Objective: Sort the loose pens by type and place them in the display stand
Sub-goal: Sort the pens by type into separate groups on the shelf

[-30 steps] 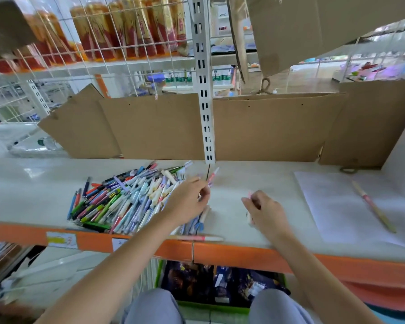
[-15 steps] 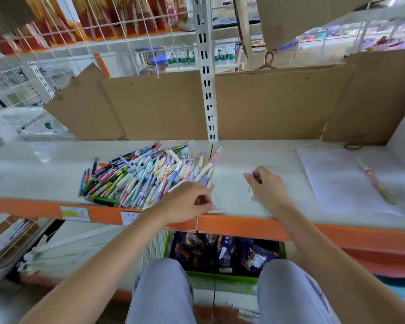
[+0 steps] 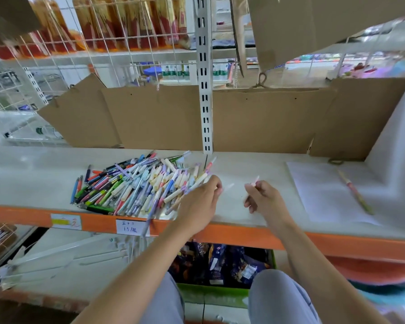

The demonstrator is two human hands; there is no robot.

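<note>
A heap of loose pens [image 3: 136, 185] in many colours lies on the white shelf [image 3: 243, 167], left of centre. My left hand [image 3: 200, 202] hovers at the heap's right edge with curled fingers holding a pale pen [image 3: 227, 187] whose blurred tip pokes out to the right. My right hand [image 3: 264, 199] is just right of it and pinches a pink-and-white pen [image 3: 254, 181] that points up and away. No display stand is in view.
A white sheet [image 3: 318, 195] lies on the shelf at the right with one pink-green pen [image 3: 354, 192] on it. Cardboard panels [image 3: 154, 115] back the shelf around a white slotted post [image 3: 205, 90]. A green crate [image 3: 220, 293] of packets sits under the orange shelf edge.
My left hand went from the shelf's front edge back up to the heap's right side, now with a pale pen in it. My right hand lifted slightly, and its pen shows more.
</note>
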